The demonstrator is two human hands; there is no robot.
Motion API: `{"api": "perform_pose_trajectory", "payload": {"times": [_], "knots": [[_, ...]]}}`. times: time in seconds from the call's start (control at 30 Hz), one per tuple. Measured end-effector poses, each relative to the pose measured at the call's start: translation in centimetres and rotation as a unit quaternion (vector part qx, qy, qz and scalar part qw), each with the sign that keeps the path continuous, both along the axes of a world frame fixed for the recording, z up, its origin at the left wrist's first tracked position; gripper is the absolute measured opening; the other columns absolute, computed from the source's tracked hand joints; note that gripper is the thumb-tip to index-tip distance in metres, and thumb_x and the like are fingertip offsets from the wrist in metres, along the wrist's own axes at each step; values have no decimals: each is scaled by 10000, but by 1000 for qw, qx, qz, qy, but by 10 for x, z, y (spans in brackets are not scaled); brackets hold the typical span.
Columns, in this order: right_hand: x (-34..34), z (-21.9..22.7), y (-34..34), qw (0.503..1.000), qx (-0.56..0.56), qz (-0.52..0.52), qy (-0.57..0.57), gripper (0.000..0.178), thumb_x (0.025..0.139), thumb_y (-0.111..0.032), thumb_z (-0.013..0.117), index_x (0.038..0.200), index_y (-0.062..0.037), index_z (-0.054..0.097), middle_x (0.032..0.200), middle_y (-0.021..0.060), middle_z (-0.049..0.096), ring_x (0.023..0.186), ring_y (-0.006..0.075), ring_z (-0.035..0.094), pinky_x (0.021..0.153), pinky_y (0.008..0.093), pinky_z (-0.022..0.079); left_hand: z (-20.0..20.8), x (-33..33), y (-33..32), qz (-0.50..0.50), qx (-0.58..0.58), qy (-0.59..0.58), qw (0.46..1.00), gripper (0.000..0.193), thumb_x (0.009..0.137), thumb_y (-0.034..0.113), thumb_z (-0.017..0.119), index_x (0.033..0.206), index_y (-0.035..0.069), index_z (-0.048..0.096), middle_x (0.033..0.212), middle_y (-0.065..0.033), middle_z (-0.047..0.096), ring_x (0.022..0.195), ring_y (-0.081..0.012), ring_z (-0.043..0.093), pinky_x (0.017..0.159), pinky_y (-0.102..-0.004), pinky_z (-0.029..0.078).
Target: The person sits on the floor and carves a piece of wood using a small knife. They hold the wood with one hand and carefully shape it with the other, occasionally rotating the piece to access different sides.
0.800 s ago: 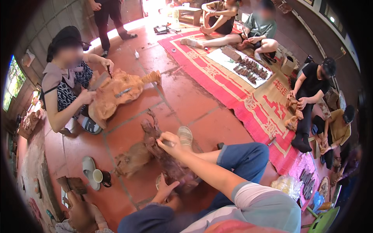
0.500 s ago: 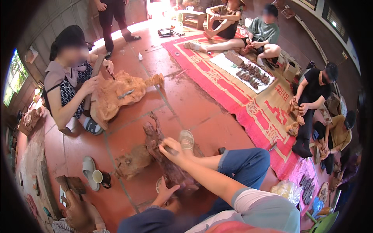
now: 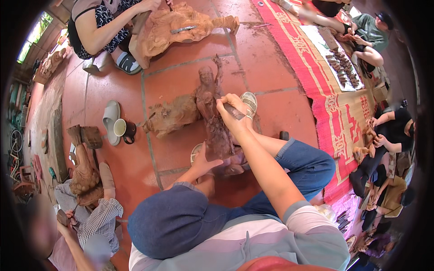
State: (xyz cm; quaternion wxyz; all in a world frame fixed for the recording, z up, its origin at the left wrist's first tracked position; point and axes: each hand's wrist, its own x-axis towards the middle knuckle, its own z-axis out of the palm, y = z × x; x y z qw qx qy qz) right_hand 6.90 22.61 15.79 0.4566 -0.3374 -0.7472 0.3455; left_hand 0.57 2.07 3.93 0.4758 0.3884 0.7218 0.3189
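Observation:
A dark brown carved wooden statue [image 3: 210, 97], a robed figure with one raised arm, lies between my legs with its base toward me. My left hand [image 3: 206, 159] grips the lower part near the base, thumb spread across it and the fingers along its left side. My right hand [image 3: 231, 108] is closed around a carving tool [image 3: 233, 112] at the right side of the figure's middle. Only its brown handle shows; its tip is hidden by my hand. A rough lighter block of wood [image 3: 174, 115] lies against the statue's left side.
A grey slipper [image 3: 111, 122] and a cup [image 3: 120, 128] stand on the tiles to the left. At the upper left a person works on a large pale carving [image 3: 176, 31]. Another person sits lower left by a carved figure [image 3: 83, 167]. A red mat [image 3: 323, 135] with several seated people lies right.
The view has tipped downward, so the statue and both hands appear higher and the person at lower left shows more. My hands keep their places on the statue and the tool.

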Motion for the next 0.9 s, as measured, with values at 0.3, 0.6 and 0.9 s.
{"api": "perform_pose_trajectory", "payload": {"times": [0.3,0.6,0.9], "knots": [[-5,-7,6,998,-20,14,49,143,743,-37,690,716,-18,551,686,116,552,657,247,579,604,316,449,12,0,2,25,0,-50,998,1219,641,521,804,1467,-37,102,1370,-335,358,1297,-429,359,1071,-426,306],[-2,-3,-3,999,-15,10,39,156,748,-62,697,726,-35,545,670,100,549,637,248,580,601,324,464,7,-1,2,-8,3,-12,1000,1203,703,402,814,1453,-81,7,1375,-268,397,1263,-332,427,1042,-388,356],[5,-7,-1,999,-49,23,-1,149,748,-70,702,713,-33,561,688,89,573,655,219,591,613,310,468,15,-2,5,2,-2,-33,999,1199,684,414,821,1450,-93,50,1348,-268,438,1243,-332,454,1035,-389,366]]}}
